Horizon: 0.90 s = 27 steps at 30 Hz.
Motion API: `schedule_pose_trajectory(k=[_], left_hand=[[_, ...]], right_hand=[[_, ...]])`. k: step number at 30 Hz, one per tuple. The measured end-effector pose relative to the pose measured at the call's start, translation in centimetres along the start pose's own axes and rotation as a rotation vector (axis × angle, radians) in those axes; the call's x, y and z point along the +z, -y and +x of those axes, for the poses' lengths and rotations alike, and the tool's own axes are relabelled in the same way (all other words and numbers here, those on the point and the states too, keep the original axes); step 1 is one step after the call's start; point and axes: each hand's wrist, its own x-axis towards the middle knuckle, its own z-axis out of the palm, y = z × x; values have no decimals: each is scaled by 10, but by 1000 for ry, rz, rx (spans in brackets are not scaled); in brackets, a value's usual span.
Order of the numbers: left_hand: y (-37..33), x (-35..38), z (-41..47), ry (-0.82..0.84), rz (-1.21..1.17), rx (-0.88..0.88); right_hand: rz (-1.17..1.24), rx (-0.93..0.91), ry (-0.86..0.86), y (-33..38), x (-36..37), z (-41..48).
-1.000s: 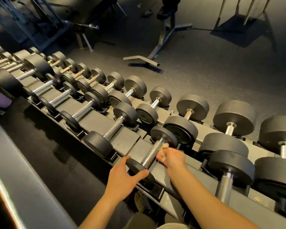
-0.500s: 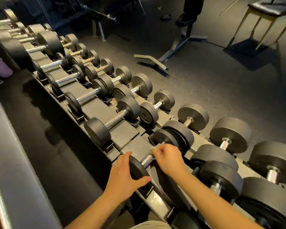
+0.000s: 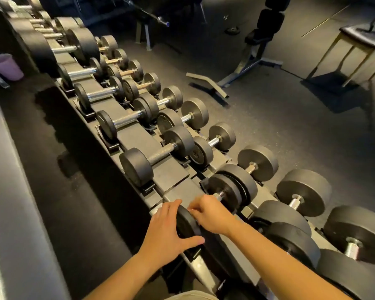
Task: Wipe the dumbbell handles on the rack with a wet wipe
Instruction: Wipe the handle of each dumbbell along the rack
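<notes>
"As I watch from my remote station, where are the hands?"

"I have the left hand [image 3: 168,231] lying flat, fingers straight and thumb spread, on the near plate of the dumbbell [image 3: 187,224] in the nearer row of the rack [image 3: 173,176]. The right hand [image 3: 211,213] is curled round that dumbbell's handle [image 3: 220,194], grasping the wet wipe [image 3: 192,210] (only a pale scrap shows at the fingertips)."

"And around them?"

"Other dumbbells [image 3: 136,165] fill both rows; a purple cup [image 3: 6,66] stands far left."
</notes>
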Motion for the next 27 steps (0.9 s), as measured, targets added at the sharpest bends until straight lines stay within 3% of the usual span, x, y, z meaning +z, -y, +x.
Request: schedule_pose_trajectory(k=[3, 7, 9, 11, 15, 17, 19, 22, 25, 27], left_hand=[[4, -5, 1, 19, 2, 7], [7, -14, 4, 83, 15, 13], [8, -18, 4, 102, 23, 29], [9, -22, 6, 125, 12, 41], [15, -37, 16, 213, 1, 59], [15, -49, 22, 267, 16, 82], [14, -61, 27, 314, 49, 112], [15, -73, 37, 375, 100, 136], [15, -79, 47, 426, 119, 152], [15, -83, 54, 467, 133, 162]], right_hand=[[-314, 38, -109, -20, -19, 6], [-610, 284, -114, -17, -23, 14], [-540, 259, -163, -11, -10, 15], [-307, 149, -239, -8, -1, 13], [113, 26, 9, 0, 1, 6], [88, 16, 31, -3, -4, 6], [-174, 66, -85, -8, -17, 9], [-524, 303, -238, -10, -32, 8], [-453, 431, -259, -4, -18, 9], [-264, 454, -337, 0, 1, 8]])
